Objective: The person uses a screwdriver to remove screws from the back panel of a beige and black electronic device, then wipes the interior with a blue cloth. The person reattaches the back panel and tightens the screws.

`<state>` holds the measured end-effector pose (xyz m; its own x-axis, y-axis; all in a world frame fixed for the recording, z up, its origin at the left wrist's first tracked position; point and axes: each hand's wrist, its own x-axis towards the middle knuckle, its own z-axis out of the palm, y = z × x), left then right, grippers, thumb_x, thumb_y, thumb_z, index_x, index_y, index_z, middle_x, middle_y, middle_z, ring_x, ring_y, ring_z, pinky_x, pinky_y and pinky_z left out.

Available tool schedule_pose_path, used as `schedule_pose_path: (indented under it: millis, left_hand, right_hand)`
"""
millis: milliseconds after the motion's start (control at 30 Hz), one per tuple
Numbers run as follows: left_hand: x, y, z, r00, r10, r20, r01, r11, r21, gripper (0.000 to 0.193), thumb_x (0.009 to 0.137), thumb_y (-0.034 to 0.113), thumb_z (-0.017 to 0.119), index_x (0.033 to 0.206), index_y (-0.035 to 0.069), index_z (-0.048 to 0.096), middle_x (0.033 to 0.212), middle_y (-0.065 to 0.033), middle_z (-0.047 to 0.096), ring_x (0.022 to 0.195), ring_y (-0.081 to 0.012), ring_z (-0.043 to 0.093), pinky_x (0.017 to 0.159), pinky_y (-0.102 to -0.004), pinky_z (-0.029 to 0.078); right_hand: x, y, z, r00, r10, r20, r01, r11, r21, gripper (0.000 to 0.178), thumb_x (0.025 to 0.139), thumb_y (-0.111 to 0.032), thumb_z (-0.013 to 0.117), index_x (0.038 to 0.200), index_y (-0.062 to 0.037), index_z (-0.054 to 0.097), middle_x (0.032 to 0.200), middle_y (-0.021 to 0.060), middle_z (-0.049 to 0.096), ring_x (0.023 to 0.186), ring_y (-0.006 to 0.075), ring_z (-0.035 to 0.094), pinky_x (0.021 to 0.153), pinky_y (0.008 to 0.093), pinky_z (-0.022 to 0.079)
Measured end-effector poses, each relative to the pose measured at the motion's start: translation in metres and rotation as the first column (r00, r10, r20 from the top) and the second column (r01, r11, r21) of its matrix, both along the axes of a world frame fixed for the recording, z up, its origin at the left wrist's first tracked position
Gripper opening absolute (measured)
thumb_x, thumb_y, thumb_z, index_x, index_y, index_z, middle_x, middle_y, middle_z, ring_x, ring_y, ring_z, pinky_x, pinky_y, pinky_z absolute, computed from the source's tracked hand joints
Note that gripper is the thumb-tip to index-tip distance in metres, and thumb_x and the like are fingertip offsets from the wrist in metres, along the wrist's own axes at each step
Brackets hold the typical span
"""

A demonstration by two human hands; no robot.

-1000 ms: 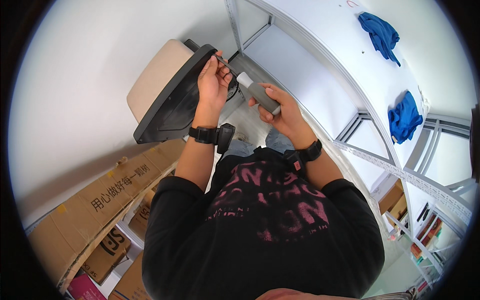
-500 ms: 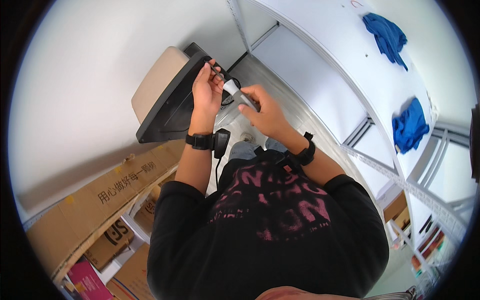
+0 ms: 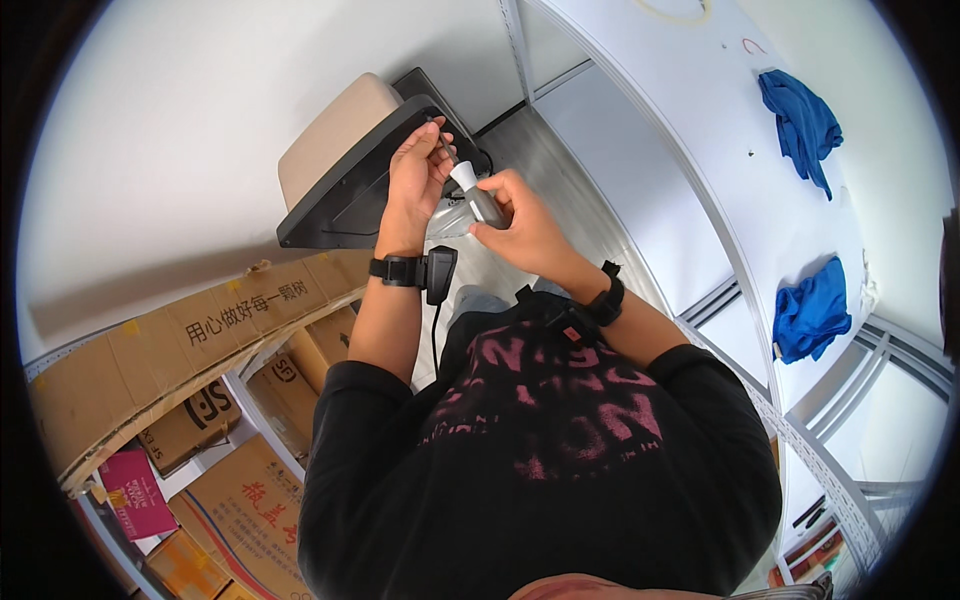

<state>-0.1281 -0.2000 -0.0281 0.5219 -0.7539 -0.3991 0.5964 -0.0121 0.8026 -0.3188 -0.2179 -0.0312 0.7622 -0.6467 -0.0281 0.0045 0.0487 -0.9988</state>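
My right hand is closed around the grey handle of a screwdriver with a white collar and a thin dark shaft. The shaft points up and left, toward the upper corner of a black panel backed by a beige padded piece. My left hand is at that corner, its thumb and fingertips pinched at the shaft's front end. Whether a screw sits at the tip is hidden by the fingers. The panel stands tilted beside the white wall.
Cardboard covers the shelf at the left, with several boxes and a pink box below it. At the right a white tabletop bears two blue cloths. Another black object stands behind the panel.
The view has shifted, bringing more of the boxes into sight. Both hands stay at the panel's corner, and the screwdriver stands slightly steeper in the picture.
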Motion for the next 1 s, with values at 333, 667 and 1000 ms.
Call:
schedule_pose_path:
  millis: [333, 667, 1000]
  left_hand:
    - [0.009, -0.007, -0.006, 0.998, -0.051, 0.02, 0.051, 0.999, -0.003, 0.011, 0.09, 0.014, 0.064, 0.092, 0.004, 0.063, 0.077, -0.0035, 0.062, 0.063, -0.0111, 0.06, 0.053, -0.0197, 0.052]
    - [0.005, -0.002, -0.01, 0.995, -0.098, -0.019, 0.096, 0.993, -0.07, 0.015, 0.092, 0.015, 0.061, 0.1, 0.002, 0.06, 0.081, -0.0059, 0.063, 0.067, -0.013, 0.063, 0.057, -0.0217, 0.053]
    - [0.016, -0.003, -0.023, 0.982, -0.188, 0.002, 0.187, 0.975, -0.118, 0.018, 0.093, 0.017, 0.061, 0.102, 0.002, 0.061, 0.083, -0.0048, 0.064, 0.071, -0.0135, 0.063, 0.062, -0.0244, 0.053]
  right_hand:
    - [0.005, 0.002, -0.003, 0.996, -0.092, -0.002, 0.087, 0.934, 0.347, 0.052, 0.084, -0.025, 0.065, 0.126, -0.0059, 0.042, 0.087, 0.0071, 0.056, 0.075, 0.0179, 0.057, 0.059, 0.028, 0.046]
    - [-0.001, 0.016, 0.006, 0.993, -0.085, -0.084, 0.111, 0.914, 0.391, 0.05, 0.087, -0.019, 0.064, 0.131, -0.0054, 0.043, 0.095, 0.0077, 0.059, 0.067, 0.0136, 0.057, 0.054, 0.0258, 0.044]
    - [0.0, 0.018, 0.028, 0.978, -0.158, 0.139, -0.029, 0.555, 0.831, 0.049, 0.084, -0.013, 0.065, 0.128, -0.0034, 0.045, 0.095, 0.0064, 0.058, 0.069, 0.0117, 0.057, 0.056, 0.0245, 0.048]
